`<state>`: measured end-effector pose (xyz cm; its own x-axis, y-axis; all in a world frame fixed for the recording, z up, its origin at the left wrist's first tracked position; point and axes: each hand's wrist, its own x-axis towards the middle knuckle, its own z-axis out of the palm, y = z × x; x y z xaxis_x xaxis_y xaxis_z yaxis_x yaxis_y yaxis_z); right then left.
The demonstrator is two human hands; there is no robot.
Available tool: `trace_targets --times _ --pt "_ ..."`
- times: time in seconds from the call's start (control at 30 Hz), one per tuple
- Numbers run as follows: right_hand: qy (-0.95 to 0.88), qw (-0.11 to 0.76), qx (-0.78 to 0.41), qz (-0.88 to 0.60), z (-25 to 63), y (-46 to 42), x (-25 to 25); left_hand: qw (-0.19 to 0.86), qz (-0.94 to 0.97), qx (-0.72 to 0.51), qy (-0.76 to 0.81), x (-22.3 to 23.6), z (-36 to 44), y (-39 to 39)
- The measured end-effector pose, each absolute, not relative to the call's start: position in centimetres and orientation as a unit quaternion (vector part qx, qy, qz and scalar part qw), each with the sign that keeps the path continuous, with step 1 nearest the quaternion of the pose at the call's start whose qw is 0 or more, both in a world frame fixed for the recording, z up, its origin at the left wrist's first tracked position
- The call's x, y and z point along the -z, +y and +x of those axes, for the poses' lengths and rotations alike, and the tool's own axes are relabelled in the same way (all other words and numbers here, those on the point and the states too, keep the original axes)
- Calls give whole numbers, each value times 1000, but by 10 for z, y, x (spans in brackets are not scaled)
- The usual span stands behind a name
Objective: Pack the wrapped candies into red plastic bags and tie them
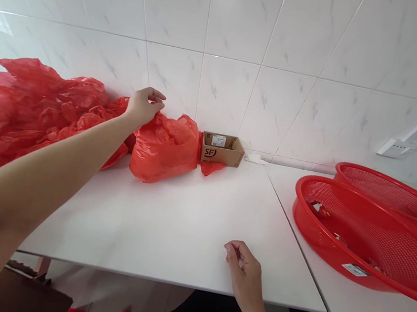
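My left hand (146,106) reaches across to the upper left edge of a full red plastic bag (167,152). Its fingers are bent, with a gap between thumb and fingertips, and nothing shows between them. The bag stands upright on the white table; its contents are hidden. Low over the table's front part, my right hand (245,271) has its fingers curled in and the thumb against the index finger. I see nothing in it.
A heap of red plastic bags (40,112) covers the table's left side. Beside the full bag sits an open cardboard box (223,153). Large red perforated baskets (343,256) (389,194) lie at the right, small items in the nearer one. A tiled wall with a socket (396,148) rises behind.
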<state>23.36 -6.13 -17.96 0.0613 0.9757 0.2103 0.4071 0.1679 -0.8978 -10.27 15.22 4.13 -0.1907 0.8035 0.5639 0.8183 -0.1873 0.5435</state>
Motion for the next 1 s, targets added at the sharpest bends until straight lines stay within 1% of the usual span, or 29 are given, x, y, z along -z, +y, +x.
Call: trace_targets --times 0.13,0.2,0.27,0.37,0.4,0.43,0.5,0.57,0.6,0.67,0.73,0.8,0.9,1.0 --pt "-600 455 -353 -555 240 -56 180 -29 -638 492 -592 -32 -87 131" --pt "-586 460 -392 -539 243 -48 168 -62 -660 496 -562 -25 -74 112" --pt "-584 481 -405 -513 239 -39 144 -103 -691 480 -531 -18 -58 90" --pt "-627 529 -359 -445 218 -24 94 -152 -748 429 -483 -12 -35 55" --pt "-654 541 -324 -419 208 -18 79 -137 -768 409 -473 -12 -29 45" --pt "-682 547 -277 -398 197 -11 67 -99 -786 391 -468 -12 -25 37" --pt "-723 543 -184 -387 178 6 55 28 -803 355 -478 -12 -21 26" --pt "-752 503 -146 -401 165 23 57 136 -797 301 -505 -7 -23 24" --pt "-764 471 -157 -412 162 31 63 156 -793 259 -528 -2 -26 25" --pt "-779 406 -202 -434 162 44 78 141 -783 168 -582 12 -33 31" --pt "-774 376 -234 -452 167 52 91 101 -768 106 -623 27 -40 39" --pt "-759 383 -242 -467 176 55 99 69 -763 89 -637 40 -42 46" --pt "-741 395 -249 -483 186 54 102 49 -770 86 -631 50 -36 52" --pt "-750 369 -240 -494 186 53 105 60 -786 83 -609 53 -21 48"
